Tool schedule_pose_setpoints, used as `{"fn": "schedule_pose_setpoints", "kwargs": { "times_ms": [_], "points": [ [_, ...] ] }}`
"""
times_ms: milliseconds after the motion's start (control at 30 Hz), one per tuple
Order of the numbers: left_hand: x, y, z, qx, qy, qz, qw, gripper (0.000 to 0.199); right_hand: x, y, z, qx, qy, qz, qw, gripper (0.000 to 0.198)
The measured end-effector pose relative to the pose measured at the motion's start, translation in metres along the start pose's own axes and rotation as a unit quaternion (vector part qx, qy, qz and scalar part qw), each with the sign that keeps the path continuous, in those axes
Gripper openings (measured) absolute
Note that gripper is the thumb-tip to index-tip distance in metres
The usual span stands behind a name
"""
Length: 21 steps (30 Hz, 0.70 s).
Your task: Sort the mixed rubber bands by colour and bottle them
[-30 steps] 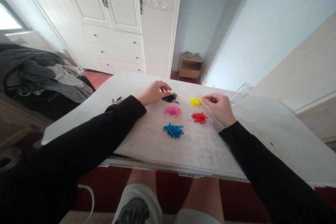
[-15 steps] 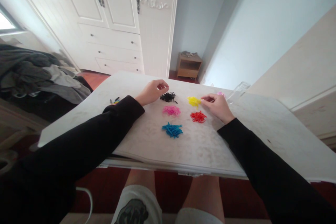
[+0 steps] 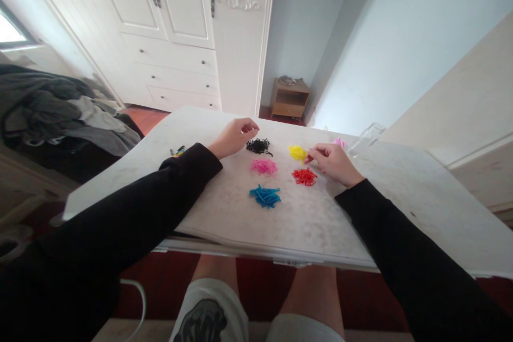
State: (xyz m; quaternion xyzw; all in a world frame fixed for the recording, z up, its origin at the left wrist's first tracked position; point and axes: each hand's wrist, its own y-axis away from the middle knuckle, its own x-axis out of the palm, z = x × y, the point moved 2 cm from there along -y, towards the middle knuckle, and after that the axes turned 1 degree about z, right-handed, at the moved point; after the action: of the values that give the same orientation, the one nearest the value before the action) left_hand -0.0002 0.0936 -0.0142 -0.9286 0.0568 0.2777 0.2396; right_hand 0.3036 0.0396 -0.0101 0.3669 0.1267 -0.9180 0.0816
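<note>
Our left hand (image 3: pixel 232 138) has drawn back from the black pile (image 3: pixel 257 145). A second ago its fingers cover part of that pile; now they curl narrowly beside its upper left edge, just above the centre of the frame, and the pile shows more fully. We cannot tell whether they hold a piece.

Our right hand (image 3: pixel 334 162), right of centre, has shifted less: its fingertips have slid from the right edge of the yellow pile (image 3: pixel 297 153) towards the lower right one. They are bent close together there, but whether a piece is between them we cannot make out. We judge that the handling now centres on the yellow, with the left hand waiting.

The pink pile (image 3: pixel 263 167), the red pile (image 3: pixel 304 176) and the blue pile (image 3: pixel 265 196) keep their places mid-frame on the bench (image 3: pixel 280 230), each apart from the others, so the colours look unmixed. Beyond the right hand lies a clear jar (image 3: pixel 366 139).
</note>
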Motion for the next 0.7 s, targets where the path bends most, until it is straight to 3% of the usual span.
{"fn": "schedule_pose_setpoints", "kwargs": {
  "times_ms": [700],
  "points": [
    [-0.0048, 0.0005, 0.0032, -0.019, 0.01, -0.002, 1.0, 0.011, -0.0079, 0.0, 0.0062, -0.058, 0.047, -0.066, 0.995, 0.032]
  ]
}}
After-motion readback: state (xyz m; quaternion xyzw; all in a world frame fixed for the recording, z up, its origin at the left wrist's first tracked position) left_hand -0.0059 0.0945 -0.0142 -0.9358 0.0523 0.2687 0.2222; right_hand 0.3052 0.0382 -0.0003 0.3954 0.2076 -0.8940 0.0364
